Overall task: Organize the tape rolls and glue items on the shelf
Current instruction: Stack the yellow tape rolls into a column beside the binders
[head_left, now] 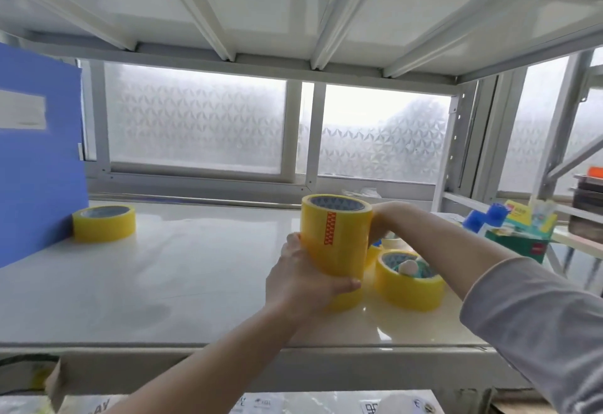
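A tall stack of yellow tape rolls (336,237) stands on the white shelf (182,283), right of centre. My left hand (303,279) grips the stack low on its near side. My right hand (383,217) presses against its far right side near the top. Another yellow tape roll (409,286) lies flat just right of the stack, with a pale rounded object (408,266) in its core. A single yellow roll (103,222) lies at the far left against a blue box (36,159). Behind the stack, small items are mostly hidden.
Blue-capped glue bottles (486,217) and a green and yellow box (522,237) sit at the right on a neighbouring shelf. The upper shelf's underside (293,5) hangs low overhead. A frosted window (195,120) closes the back. Packages lie on the shelf below.
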Tool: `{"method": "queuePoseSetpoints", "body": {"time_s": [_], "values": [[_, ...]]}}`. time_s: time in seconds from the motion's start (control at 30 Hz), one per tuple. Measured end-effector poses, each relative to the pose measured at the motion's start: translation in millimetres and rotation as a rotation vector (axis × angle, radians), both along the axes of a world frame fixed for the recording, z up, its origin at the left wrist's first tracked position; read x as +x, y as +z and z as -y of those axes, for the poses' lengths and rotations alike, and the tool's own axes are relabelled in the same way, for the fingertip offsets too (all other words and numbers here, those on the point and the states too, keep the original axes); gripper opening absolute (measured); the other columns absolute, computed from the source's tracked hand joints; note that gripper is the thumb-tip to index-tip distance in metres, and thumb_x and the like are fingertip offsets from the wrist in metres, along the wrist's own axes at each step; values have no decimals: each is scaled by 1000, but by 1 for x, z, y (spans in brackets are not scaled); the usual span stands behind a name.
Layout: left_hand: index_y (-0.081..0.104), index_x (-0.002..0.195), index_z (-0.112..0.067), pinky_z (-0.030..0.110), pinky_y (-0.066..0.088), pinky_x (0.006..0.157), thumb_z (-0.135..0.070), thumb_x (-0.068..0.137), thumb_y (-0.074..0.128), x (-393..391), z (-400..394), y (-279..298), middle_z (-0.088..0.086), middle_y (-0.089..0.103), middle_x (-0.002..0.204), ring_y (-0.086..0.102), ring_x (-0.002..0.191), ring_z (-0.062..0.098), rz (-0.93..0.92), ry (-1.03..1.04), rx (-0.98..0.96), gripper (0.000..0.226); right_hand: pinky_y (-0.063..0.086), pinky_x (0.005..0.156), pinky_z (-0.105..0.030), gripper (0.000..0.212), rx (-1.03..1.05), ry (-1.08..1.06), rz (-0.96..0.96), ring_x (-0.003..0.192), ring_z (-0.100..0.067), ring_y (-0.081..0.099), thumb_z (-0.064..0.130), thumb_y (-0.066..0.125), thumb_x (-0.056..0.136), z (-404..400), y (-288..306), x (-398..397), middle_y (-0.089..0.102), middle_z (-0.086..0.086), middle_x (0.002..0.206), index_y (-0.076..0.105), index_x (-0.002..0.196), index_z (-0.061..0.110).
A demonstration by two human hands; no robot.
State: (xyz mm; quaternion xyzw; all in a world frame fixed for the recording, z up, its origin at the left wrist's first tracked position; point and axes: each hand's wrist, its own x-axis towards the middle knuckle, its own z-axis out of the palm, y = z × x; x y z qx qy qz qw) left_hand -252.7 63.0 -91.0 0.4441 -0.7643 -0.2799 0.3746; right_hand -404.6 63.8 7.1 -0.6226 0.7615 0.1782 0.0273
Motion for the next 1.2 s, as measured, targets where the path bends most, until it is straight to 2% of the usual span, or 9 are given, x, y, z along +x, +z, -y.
{"method": "queuePoseSetpoints", "body": {"time_s": [0.2, 0.3, 0.4, 0.43, 0.57, 0.7, 0.8, 1.03, 1.2], "values": [[34, 129, -24, 34, 50, 88, -59, 51, 79, -12, -9, -4, -8, 48, 121, 56, 108, 14, 83, -13, -72, 97, 41, 84, -27, 18, -82, 62, 77, 92, -13, 44, 20, 63, 89, -7, -1, -19, 50, 8, 87, 50, 101, 23], [32, 130, -23, 36, 50, 89, -60, 51, 78, -19, -12, -4, -7, 47, 123, 55, 109, 16, 86, -19, -71, 99, 47, 94, -32, 27, -139, 76, 176, 102, -19, 55, 18, 69, 83, -14, 5, -27, 61, -1, 107, 60, 109, 19], [28, 134, -22, 36, 48, 91, -61, 53, 77, -25, -16, -6, -5, 45, 127, 53, 114, 18, 92, -4, -76, 102, 49, 85, -29, 13, -197, 58, 282, 91, -14, 57, 15, 67, 84, -22, 9, -39, 63, -1, 100, 61, 87, 26], [28, 134, -22, 37, 47, 92, -62, 54, 77, -27, -17, -6, -5, 45, 127, 52, 115, 19, 97, 3, -73, 102, 49, 84, -28, 8, -230, 22, 312, 91, -13, 58, 17, 67, 83, -26, 12, -42, 65, 1, 100, 64, 88, 24], [28, 131, -21, 38, 47, 91, -62, 53, 76, -34, -20, -7, -3, 51, 123, 53, 114, 21, 111, 21, -57, 100, 47, 99, -30, 30, -244, -50, 437, 108, -12, 58, 13, 70, 81, -35, 26, -56, 65, 5, 114, 67, 111, 18], [28, 128, -20, 37, 46, 90, -63, 55, 75, -41, -24, -7, -1, 53, 122, 53, 113, 23, 116, 36, -55, 97, 49, 83, -17, 19, -197, -98, 430, 98, -10, 59, 9, 69, 83, -45, 29, -59, 64, 6, 104, 64, 99, 18], [28, 128, -20, 38, 46, 89, -64, 54, 75, -44, -24, -6, -1, 53, 122, 53, 113, 23, 122, 43, -56, 98, 48, 95, -22, 41, -97, -159, 418, 116, -14, 55, 10, 67, 85, -52, 20, -55, 58, 2, 129, 60, 125, 12], [32, 125, -21, 38, 49, 86, -66, 49, 75, -43, -22, -5, -3, 56, 116, 56, 109, 21, 119, 34, -55, 97, 36, 110, -34, 71, -34, -148, 298, 135, -15, 40, 41, 75, 75, -71, -1, -48, 40, 10, 148, 44, 139, 34], [34, 122, -21, 36, 49, 84, -63, 51, 77, -40, -20, -3, -2, 56, 117, 57, 108, 21, 102, 13, -64, 93, 42, 102, -33, 79, -69, -111, 257, 136, -20, 37, 36, 78, 75, -85, -11, -44, 32, 7, 151, 37, 142, 37]]}}
